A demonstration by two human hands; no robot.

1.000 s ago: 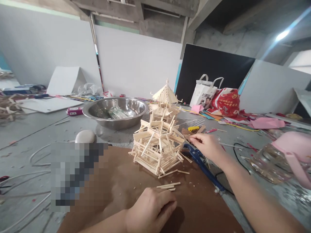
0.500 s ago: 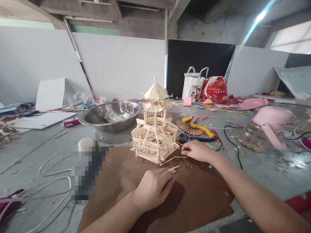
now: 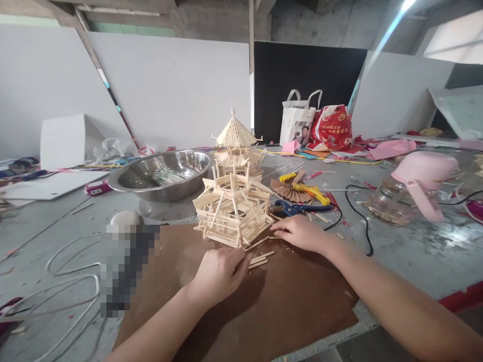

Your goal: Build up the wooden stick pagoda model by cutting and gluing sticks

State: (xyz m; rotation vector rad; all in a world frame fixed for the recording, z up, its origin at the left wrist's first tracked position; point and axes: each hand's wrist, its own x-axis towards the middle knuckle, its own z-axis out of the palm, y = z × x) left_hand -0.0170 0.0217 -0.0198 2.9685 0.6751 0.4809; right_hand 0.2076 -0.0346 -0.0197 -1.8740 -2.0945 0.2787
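A tiered pagoda model of thin wooden sticks (image 3: pixel 232 201) stands at the far edge of a brown board (image 3: pixel 294 301). My left hand (image 3: pixel 219 274) rests on the board in front of the model with its fingers curled. Its fingertips lie next to a few loose sticks (image 3: pixel 259 260). My right hand (image 3: pixel 298 232) lies to the right of the model's base. Its fingertips are pinched together on a thin stick (image 3: pixel 270 237) close to the lowest tier. Another loose stick (image 3: pixel 256 244) leans out from the base between my hands.
A steel bowl (image 3: pixel 162 173) sits behind the model on the left. Blue pliers (image 3: pixel 298 207), a yellow-handled tool (image 3: pixel 307 191), a brown paper fan (image 3: pixel 285 190) and a black cable (image 3: pixel 356 216) lie on the right. A pink-lidded glass jar (image 3: pixel 411 193) lies on its side. White cable (image 3: pixel 68 281) loops left.
My left hand has slid forward to the loose sticks. My right hand has come in from the pliers to the model's base. The camera has tipped down a little.
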